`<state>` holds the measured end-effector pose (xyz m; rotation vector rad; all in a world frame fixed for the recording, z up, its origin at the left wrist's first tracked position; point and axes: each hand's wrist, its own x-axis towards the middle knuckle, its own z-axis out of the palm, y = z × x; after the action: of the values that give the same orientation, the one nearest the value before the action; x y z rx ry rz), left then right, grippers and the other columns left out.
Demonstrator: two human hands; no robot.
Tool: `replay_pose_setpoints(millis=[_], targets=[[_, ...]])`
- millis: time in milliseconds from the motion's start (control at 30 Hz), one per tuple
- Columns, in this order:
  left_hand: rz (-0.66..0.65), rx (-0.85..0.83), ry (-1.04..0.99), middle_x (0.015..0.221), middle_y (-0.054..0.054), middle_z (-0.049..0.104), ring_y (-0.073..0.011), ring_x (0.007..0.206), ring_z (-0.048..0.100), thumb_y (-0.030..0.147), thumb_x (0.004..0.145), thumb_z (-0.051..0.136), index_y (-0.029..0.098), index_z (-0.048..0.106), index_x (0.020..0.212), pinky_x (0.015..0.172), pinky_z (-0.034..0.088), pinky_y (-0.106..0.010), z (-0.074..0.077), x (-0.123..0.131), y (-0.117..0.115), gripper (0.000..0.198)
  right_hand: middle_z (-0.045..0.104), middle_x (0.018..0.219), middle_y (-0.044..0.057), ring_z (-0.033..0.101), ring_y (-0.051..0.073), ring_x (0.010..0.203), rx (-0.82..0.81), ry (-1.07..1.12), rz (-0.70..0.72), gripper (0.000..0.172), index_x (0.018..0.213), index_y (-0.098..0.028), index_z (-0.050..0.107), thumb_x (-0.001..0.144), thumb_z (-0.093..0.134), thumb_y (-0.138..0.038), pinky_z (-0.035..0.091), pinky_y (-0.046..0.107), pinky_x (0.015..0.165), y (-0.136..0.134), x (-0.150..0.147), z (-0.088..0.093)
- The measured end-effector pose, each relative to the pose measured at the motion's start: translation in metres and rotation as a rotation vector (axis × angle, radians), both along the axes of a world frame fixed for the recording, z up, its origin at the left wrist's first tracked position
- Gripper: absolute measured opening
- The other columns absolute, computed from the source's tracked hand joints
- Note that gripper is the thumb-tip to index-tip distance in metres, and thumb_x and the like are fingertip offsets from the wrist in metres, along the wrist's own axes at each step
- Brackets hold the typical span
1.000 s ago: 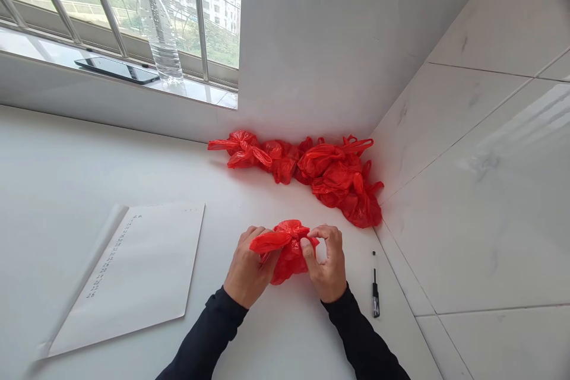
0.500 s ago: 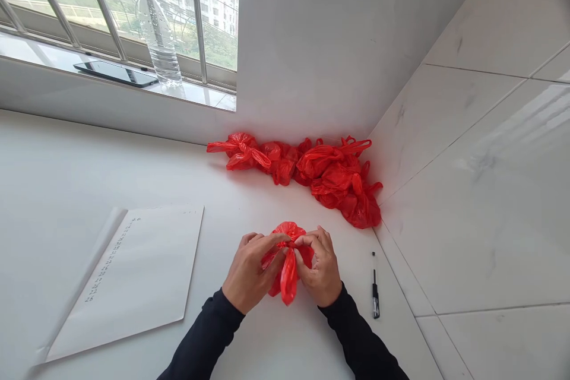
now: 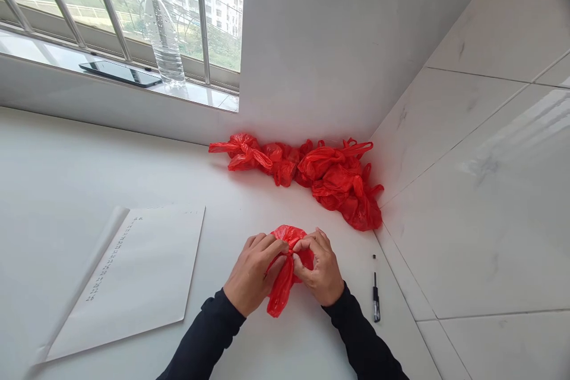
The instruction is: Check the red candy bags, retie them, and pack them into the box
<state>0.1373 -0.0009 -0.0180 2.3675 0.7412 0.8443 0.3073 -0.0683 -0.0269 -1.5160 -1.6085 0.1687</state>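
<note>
A red plastic bag (image 3: 280, 291) lies on the white table in front of me, gathered at a knot, with one loop hanging toward me. My left hand (image 3: 256, 270) pinches the bag from the left side of the knot. From the right, my right hand (image 3: 318, 264) grips it between thumb and forefinger, close to my left fingertips. The bag's round body bulges out behind the fingers. What is inside the bag cannot be seen.
Several tied red bags (image 3: 333, 178) are heaped along the wall. An open notebook (image 3: 138, 273) with handwriting lies at the left, a black pen (image 3: 376, 300) at the right. On the windowsill are a water bottle (image 3: 167, 50) and a dark phone or tablet (image 3: 120, 73).
The bag's hanging loop has swung from below the knot toward the left. My left fingers have curled in more over the knot. The view has shifted slightly.
</note>
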Motion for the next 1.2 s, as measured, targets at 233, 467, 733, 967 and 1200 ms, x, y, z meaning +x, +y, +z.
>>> replay_pose_setpoints(millis=[233, 467, 733, 967, 1200], targets=[[0.015, -0.082, -0.045, 0.083, -0.001, 0.064, -0.0194, 0.077, 0.052, 0.022, 0.096, 0.046, 0.026, 0.061, 0.091, 0.078, 0.042, -0.037, 0.005, -0.004, 0.002, 0.017, 0.058, 0.079, -0.002, 0.055, 0.02, 0.08, -0.05, 0.104, 0.053, 0.006, 0.079, -0.026, 0.054, 0.083, 0.056, -0.022, 0.029, 0.052, 0.11, -0.002, 0.001, 0.009], [0.009, -0.247, -0.176, 0.081, 0.0, 0.063, -0.0163, 0.075, 0.051, 0.011, 0.085, 0.047, 0.024, 0.057, 0.086, 0.07, 0.045, -0.03, 0.012, -0.006, 0.003, 0.016, 0.052, 0.079, -0.001, 0.053, 0.018, 0.078, -0.104, 0.263, 0.054, 0.013, 0.076, -0.024, 0.052, 0.089, 0.052, -0.027, 0.047, 0.033, 0.076, -0.003, 0.004, 0.01], [-0.018, -0.357, -0.155, 0.082, -0.001, 0.065, -0.0166, 0.076, 0.055, 0.032, 0.095, 0.05, 0.024, 0.063, 0.096, 0.075, 0.047, -0.032, 0.009, -0.004, 0.001, 0.015, 0.054, 0.079, -0.002, 0.052, 0.018, 0.08, -0.108, 0.288, 0.043, 0.01, 0.077, -0.024, 0.053, 0.085, 0.058, -0.024, 0.044, 0.033, 0.079, -0.003, 0.003, 0.006], [-0.005, -0.345, -0.192, 0.082, -0.001, 0.058, -0.0171, 0.075, 0.05, 0.025, 0.091, 0.053, 0.023, 0.06, 0.087, 0.069, 0.043, -0.031, 0.008, -0.003, -0.001, 0.008, 0.054, 0.075, -0.002, 0.051, 0.019, 0.078, -0.11, 0.267, 0.05, 0.012, 0.076, -0.023, 0.053, 0.088, 0.057, -0.026, 0.041, 0.038, 0.088, -0.001, 0.002, -0.001], [0.026, -0.392, -0.279, 0.084, 0.0, 0.057, -0.015, 0.075, 0.048, 0.017, 0.091, 0.047, 0.023, 0.052, 0.084, 0.071, 0.044, -0.029, 0.012, -0.002, -0.001, 0.011, 0.05, 0.08, -0.001, 0.051, 0.018, 0.081, -0.095, 0.303, 0.008, 0.014, 0.079, -0.024, 0.05, 0.091, 0.052, -0.029, 0.043, 0.035, 0.083, -0.002, 0.002, 0.001]])
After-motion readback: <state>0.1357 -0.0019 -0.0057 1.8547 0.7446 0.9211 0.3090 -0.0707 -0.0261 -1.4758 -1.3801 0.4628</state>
